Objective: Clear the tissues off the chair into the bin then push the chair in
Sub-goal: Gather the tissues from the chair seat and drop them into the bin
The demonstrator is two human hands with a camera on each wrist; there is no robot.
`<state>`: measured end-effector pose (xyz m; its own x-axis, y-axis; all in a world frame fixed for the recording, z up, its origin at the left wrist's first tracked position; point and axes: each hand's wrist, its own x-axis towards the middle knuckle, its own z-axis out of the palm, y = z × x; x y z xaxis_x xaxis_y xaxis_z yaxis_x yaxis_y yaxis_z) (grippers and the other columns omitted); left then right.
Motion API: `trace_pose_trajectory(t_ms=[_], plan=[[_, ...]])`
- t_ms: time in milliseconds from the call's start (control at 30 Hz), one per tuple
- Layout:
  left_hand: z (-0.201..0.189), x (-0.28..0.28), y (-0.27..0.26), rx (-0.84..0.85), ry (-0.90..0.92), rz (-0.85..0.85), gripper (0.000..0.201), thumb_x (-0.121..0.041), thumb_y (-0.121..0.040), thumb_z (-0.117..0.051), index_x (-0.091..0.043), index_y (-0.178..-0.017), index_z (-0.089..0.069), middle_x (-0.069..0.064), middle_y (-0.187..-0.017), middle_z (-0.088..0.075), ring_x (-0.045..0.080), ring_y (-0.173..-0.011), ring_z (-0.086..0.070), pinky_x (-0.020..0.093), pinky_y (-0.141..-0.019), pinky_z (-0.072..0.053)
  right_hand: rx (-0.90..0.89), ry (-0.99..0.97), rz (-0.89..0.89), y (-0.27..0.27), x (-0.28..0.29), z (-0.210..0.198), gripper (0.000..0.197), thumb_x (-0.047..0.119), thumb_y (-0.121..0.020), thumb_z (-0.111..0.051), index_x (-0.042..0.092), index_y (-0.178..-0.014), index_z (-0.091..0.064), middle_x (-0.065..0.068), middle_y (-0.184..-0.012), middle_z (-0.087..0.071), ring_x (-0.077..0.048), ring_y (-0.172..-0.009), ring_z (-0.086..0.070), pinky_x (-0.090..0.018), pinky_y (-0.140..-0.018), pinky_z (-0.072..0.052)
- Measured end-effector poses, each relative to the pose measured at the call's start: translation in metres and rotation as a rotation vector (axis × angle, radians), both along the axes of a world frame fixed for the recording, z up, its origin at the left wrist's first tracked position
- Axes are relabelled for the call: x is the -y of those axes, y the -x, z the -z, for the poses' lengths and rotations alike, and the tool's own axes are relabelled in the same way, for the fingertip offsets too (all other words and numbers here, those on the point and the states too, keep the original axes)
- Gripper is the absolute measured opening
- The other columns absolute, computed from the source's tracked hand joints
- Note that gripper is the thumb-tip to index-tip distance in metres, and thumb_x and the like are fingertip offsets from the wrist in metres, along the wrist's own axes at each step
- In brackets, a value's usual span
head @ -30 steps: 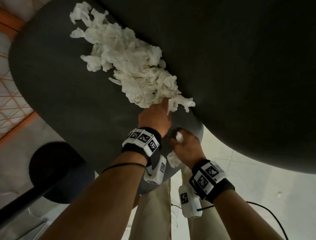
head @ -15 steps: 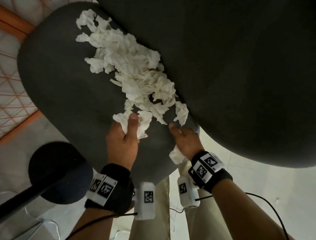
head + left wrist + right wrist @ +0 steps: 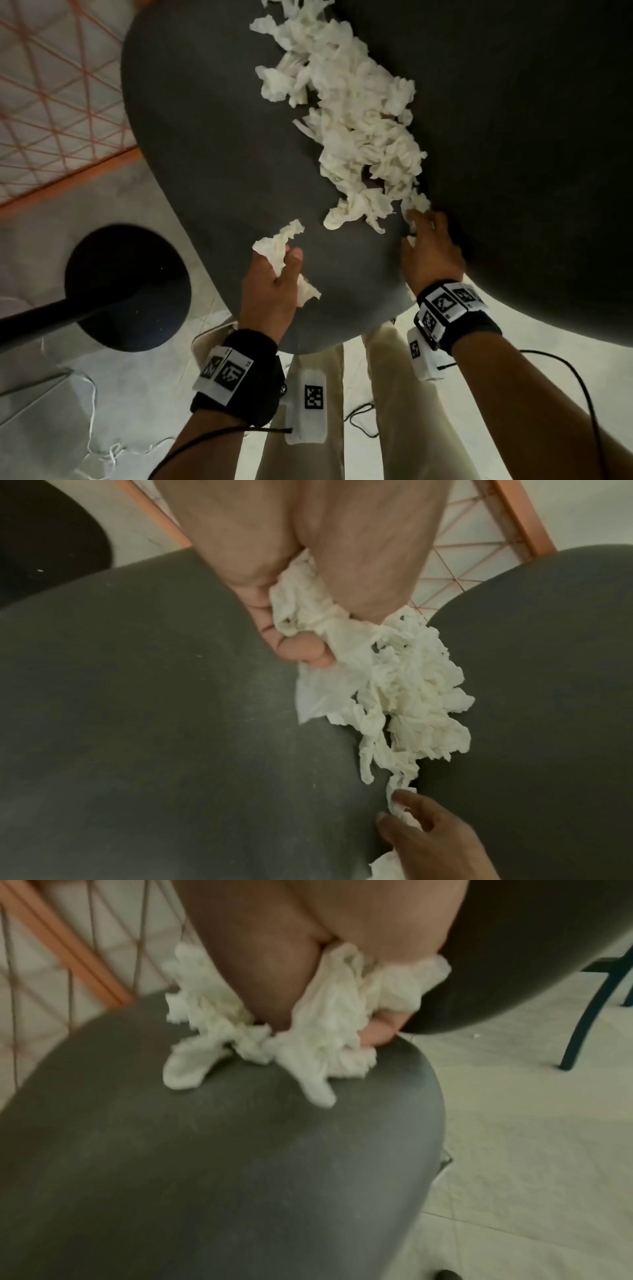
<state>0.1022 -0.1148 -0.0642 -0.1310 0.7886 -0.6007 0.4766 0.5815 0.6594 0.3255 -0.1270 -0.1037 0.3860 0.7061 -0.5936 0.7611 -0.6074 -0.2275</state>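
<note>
Left hand (image 3: 270, 287) back from tissues (image 3: 356, 130) — wad (image 3: 277, 248) now in grip — right hand (image 3: 428, 253) forward.

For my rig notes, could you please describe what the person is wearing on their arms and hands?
Both forearms are bare, with no sleeves or gloves. The left hand and right hand each have a black wristband carrying white square-coded marker tags. A white camera block with its own black-and-white code hangs under each wrist, and a thin black cable trails from each.
</note>
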Motion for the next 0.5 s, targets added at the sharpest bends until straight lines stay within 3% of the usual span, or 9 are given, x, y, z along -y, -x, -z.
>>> trace_pose_trajectory(t_ms=[67,200,333,400,500], plan=[[-0.003,0.007,0.008,0.003,0.03,-0.04,0.039,-0.05,-0.093,-0.051,-0.015,-0.108,-0.059,0.0,-0.083,-0.065,0.016,-0.078,-0.063,0.027,-0.073,-0.047,0.021,-0.026,0.03,0.002,-0.004,0.005,0.033,0.022,-0.093,-0.051,0.024,-0.126,-0.054,-0.009,-0.14,-0.039,-0.043,-0.112,-0.054,-0.045,-0.088,-0.045],[-0.022,0.014,0.018,0.062,0.166,-0.274,0.057,-0.07,-0.086,-0.035,-0.019,-0.086,-0.059,-0.002,-0.077,-0.059,0.015,-0.075,-0.057,0.028,-0.068,-0.043,-0.01,-0.103,0.131,0.009,-0.01,0.006,0.025,0.022,-0.09,-0.053,0.01,-0.11,-0.06,-0.018,-0.12,-0.055,-0.041,-0.108,-0.055,-0.038,-0.084,-0.041],[-0.024,0.021,0.034,0.076,0.173,-0.309,0.044,-0.052,-0.096,-0.042,-0.019,-0.071,-0.057,0.0,-0.069,-0.057,0.017,-0.069,-0.056,0.028,-0.067,-0.045,-0.149,-0.114,0.236,0.02,-0.005,-0.005,0.018,0.019,-0.087,-0.055,0.01,-0.101,-0.06,-0.016,-0.096,-0.062,-0.034,-0.098,-0.058,-0.03,-0.081,-0.038],[-0.016,0.026,0.043,0.042,0.17,-0.257,0.033,-0.044,-0.098,-0.046,-0.02,-0.081,-0.06,0.004,-0.078,-0.064,0.02,-0.074,-0.062,0.03,-0.068,-0.049,-0.197,-0.111,0.198,0.027,0.0,-0.011,0.005,0.014,-0.085,-0.057,0.014,-0.089,-0.059,-0.007,-0.08,-0.058,-0.028,-0.086,-0.056,-0.036,-0.088,-0.043],[-0.004,0.037,0.055,0.028,0.141,-0.223,0.012,-0.028,-0.099,-0.05,-0.026,-0.101,-0.062,0.008,-0.103,-0.066,0.025,-0.09,-0.065,0.035,-0.079,-0.054,-0.249,-0.167,0.148,0.039,0.011,-0.015,0.013,0.003,-0.081,-0.06,0.015,-0.08,-0.059,-0.005,-0.077,-0.06,-0.022,-0.078,-0.056,-0.025,-0.074,-0.039]])
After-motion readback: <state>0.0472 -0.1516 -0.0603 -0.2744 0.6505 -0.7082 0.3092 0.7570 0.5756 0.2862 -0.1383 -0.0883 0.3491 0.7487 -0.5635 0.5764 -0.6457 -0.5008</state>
